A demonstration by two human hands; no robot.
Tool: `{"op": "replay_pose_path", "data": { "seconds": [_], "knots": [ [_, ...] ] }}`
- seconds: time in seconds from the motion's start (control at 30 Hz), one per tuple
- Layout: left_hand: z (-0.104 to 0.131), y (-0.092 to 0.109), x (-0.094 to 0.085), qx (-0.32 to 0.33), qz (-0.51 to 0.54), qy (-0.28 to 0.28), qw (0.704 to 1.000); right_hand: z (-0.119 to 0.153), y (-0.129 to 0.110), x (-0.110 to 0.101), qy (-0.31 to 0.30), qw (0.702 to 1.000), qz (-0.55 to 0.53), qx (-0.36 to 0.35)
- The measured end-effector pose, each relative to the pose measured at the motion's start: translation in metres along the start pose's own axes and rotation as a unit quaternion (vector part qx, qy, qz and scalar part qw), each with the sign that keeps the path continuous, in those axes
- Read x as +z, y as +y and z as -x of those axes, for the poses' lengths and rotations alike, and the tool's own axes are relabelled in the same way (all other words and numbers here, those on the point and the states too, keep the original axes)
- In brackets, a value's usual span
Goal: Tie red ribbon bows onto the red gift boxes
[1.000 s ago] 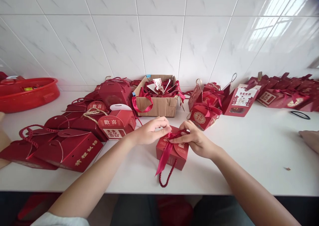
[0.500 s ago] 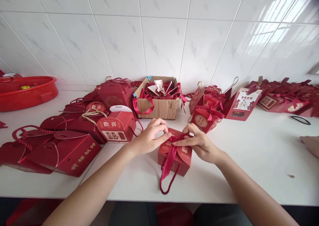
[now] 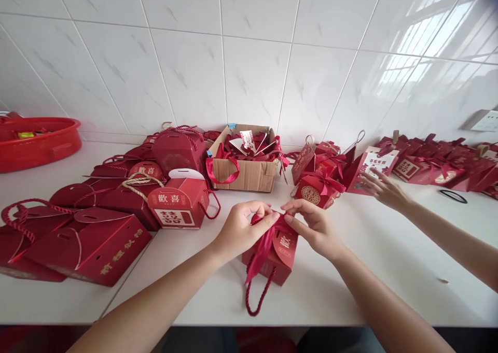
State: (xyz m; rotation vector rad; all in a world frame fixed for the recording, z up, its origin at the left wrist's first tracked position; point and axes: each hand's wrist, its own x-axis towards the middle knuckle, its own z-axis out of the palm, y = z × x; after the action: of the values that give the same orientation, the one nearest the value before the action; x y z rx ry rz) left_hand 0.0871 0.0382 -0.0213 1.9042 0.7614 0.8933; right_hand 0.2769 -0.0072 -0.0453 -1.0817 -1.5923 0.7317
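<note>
A small red gift box (image 3: 287,257) with gold characters stands on the white table in front of me. A dark red satin ribbon (image 3: 261,249) lies over its top, one tail hanging down the near side. My left hand (image 3: 246,229) pinches the ribbon at the box's top between thumb and fingers. Opposite it, my right hand (image 3: 314,229) is closed on the ribbon too, thumb tip close to the left thumb. The fingers partly cover the ribbon's middle. A twisted cord handle (image 3: 260,310) loops from the box's near side onto the table.
Several red gift boxes (image 3: 177,205) crowd the left, near a red basin (image 3: 42,148). Behind my hands stands a cardboard box (image 3: 243,174) of ribbons and tags. Ribboned boxes (image 3: 317,189) stand right of it. Another person's hand (image 3: 385,189) reaches in from the right, near a black ring (image 3: 453,196).
My left hand has moved onto the ribbon, and both thumbs are now close together. The other person's hand has reached farther in, towards the tagged red bag. The view has shifted slightly.
</note>
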Motion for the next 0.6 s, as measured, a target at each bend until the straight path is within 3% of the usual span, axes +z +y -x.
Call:
{"op": "replay_pose_path", "data": {
  "seconds": [0.3,0.6],
  "knots": [
    [-0.0034,0.0003,-0.0018,-0.029,0.051,-0.021,0.998,-0.0022,-0.0022,0.0031,-0.004,0.976,-0.201,0.083],
    [-0.0029,0.0005,-0.0015,-0.043,0.021,-0.022,0.999,-0.0068,0.0069,0.0014,0.012,0.958,-0.274,0.081]
  ]
}}
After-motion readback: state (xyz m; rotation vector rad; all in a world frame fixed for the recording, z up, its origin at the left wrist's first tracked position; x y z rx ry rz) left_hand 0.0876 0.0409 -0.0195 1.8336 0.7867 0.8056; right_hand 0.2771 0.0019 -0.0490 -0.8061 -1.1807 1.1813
